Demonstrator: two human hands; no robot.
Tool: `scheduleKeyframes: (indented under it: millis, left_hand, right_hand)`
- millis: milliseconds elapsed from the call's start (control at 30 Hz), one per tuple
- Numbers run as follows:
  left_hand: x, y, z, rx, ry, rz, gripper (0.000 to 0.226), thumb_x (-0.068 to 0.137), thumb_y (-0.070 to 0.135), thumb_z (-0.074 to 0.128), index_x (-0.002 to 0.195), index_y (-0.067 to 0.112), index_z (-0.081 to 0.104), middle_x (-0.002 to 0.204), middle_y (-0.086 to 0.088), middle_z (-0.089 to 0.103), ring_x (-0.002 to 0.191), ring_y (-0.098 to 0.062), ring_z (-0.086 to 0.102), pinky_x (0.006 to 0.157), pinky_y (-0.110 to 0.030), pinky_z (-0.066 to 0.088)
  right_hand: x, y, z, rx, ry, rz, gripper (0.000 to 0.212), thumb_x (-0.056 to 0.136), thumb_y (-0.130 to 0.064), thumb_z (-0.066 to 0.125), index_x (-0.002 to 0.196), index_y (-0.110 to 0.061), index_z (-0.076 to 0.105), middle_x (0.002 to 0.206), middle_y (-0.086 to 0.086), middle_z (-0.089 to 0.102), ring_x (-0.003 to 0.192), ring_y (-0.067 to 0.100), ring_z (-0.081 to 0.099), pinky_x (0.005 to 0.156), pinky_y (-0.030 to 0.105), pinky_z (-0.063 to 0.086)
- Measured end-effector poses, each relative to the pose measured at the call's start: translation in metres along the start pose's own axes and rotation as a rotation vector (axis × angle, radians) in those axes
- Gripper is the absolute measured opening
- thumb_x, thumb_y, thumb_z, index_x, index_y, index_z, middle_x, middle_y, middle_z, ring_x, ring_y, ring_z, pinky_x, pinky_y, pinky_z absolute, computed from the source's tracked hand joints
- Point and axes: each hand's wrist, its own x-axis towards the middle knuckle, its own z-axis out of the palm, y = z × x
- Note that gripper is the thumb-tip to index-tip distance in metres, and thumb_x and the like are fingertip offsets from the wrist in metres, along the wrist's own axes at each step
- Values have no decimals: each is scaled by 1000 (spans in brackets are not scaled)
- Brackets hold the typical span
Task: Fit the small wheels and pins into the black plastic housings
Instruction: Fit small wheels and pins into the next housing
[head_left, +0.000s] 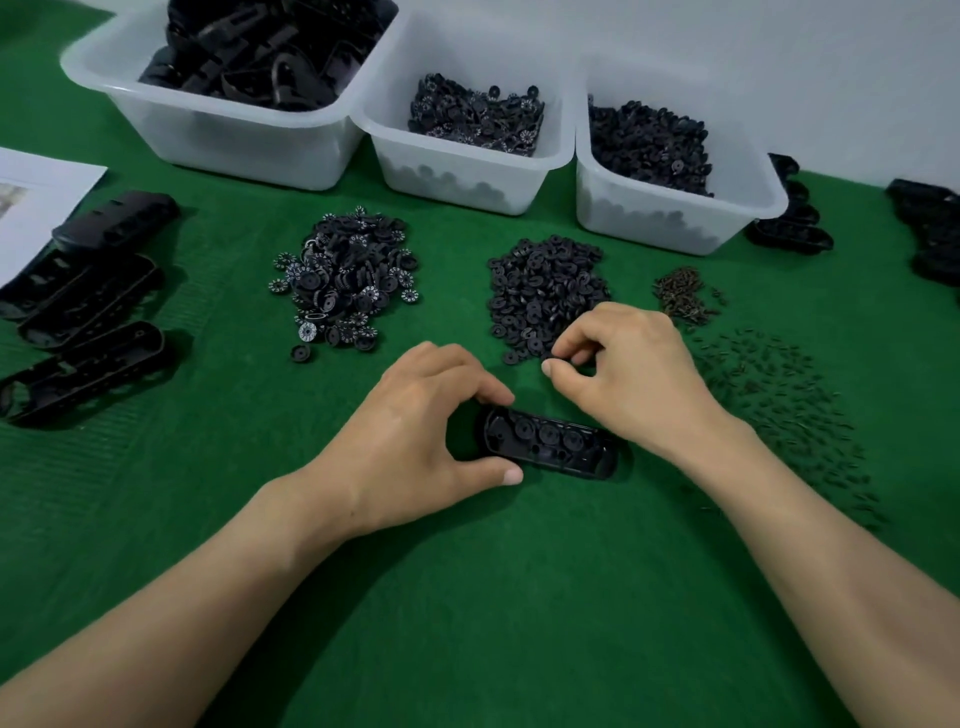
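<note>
Leftmost, on the green desk (467, 597): a white printed sheet (47, 208), print too blurred to read, beside stacked empty housings (88, 306). Behind, three clear bins (234, 145) of black parts. Next, a pile of marked wheels (345, 280), white rim markings too small to read. At centre, one housing (550, 441): long, glossy black, rounded ends, wheels seated in a row. Left hand (415, 431), grip closed round its left end. Right hand (623, 374), grip pinching a small wheel (558, 357) at the near edge of the plain wheels (545, 291). Rightmost, tiny brown parts (685, 293) and scattered dark pins (779, 395).
</note>
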Motion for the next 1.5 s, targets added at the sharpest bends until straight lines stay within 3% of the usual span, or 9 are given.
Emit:
scheduleKeyframes:
  millis: [167, 333, 533, 700, 900, 1033, 1233, 1500]
  left_hand:
    - [0, 0, 0, -14, 3, -9, 43, 65, 42, 76, 100, 22, 63, 100, 6, 56, 98, -12, 47, 89, -23, 34]
    - [-2, 0, 0, -11, -3, -13, 47, 64, 43, 75, 104, 22, 62, 102, 7, 55, 100, -11, 45, 89, -20, 32]
    - [-1, -1, 0, -9, 0, -8, 42, 67, 44, 73, 101, 23, 63, 101, 7, 55, 99, -11, 45, 89, -19, 31]
    - [-1, -2, 0, -14, -1, 0, 41, 65, 44, 75, 98, 23, 63, 100, 7, 55, 96, -9, 45, 88, -21, 33]
    - [-2, -2, 0, -20, -4, -5, 42, 64, 45, 74, 98, 23, 63, 100, 8, 55, 97, -9, 45, 89, -19, 32]
    - [-2, -1, 0, -13, 3, -1, 43, 64, 44, 75, 98, 21, 64, 99, 6, 56, 95, -11, 45, 88, -22, 34]
    - [-2, -1, 0, -11, 11, -2, 42, 64, 44, 75, 96, 20, 65, 97, 7, 56, 93, -11, 45, 86, -23, 34]
    - [-2, -3, 1, -19, 12, -4, 42, 64, 45, 74, 96, 21, 65, 97, 8, 55, 92, -10, 45, 85, -22, 35]
  right_hand:
    - [-9, -1, -5, 36, 24, -24, 7, 75, -27, 70, 75, -20, 66, 76, -10, 58, 59, -4, 46, 63, 28, 47]
    - [-5, -2, -2, -41, -24, 29, 16, 76, -32, 69, 87, -20, 67, 83, -10, 55, 70, 4, 52, 69, 24, 43]
    - [-4, -5, -1, 5, -11, 28, 6, 77, -27, 70, 80, -22, 67, 80, -9, 58, 69, 3, 53, 69, 29, 49]
    - [-11, -6, -1, 53, -66, 2, 7, 74, -28, 72, 77, -23, 67, 76, -15, 54, 58, -4, 45, 63, 24, 41]
    - [-11, -6, -3, 106, -84, -6, 6, 75, -22, 73, 78, -20, 69, 76, -14, 56, 58, -3, 46, 64, 24, 41]
    - [-21, -10, -11, 210, -71, -124, 6, 73, -17, 73, 75, -20, 69, 74, -10, 59, 60, 4, 50, 59, 14, 38]
    - [-33, -15, -13, 158, -127, -264, 8, 74, -14, 73, 81, -17, 73, 78, -3, 62, 72, 13, 57, 66, 38, 50]
    - [-29, -17, -15, 103, -171, -313, 12, 74, -23, 75, 86, -20, 74, 79, -6, 63, 71, 12, 59, 65, 37, 52]
